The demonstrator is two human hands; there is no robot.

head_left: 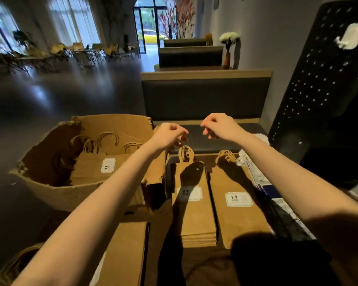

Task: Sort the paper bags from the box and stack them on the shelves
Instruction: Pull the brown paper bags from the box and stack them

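A big room with a dark shiny floor (60, 96) fills the back. Far off there are tall windows (74, 19), some chairs (85, 52) and a glass door (147, 23). A black board with many little holes (322, 79) leans at the right side. In front of it runs a long dark bench seat (205, 96) with a wooden top edge.

On the left sits a big torn cardboard box (56, 190), open at the top. Inside it lie brown paper bags (95, 168) with rope handles. One bag in there shows a white label.

Just beside the box, on the right, are two piles of flat brown bags on a brown surface. The left pile (194, 219) is narrow and its bags lie on top of each other. The right pile (238, 213) is wider and has a white label with "99" on it. Both piles have their handles pointing away from the person. Another flat brown bag (124, 254) lies near the bottom edge.

Two bare arms reach out over the piles. The left hand (170, 135) is up above the handles of the narrow pile. Its fingers are bent loosely and it holds nothing. The right hand (217, 126) is near it, also in the air, fingers loosely bent, with nothing in it. The hands do not touch.

A small vase with white flowers (228, 44) stands far back.
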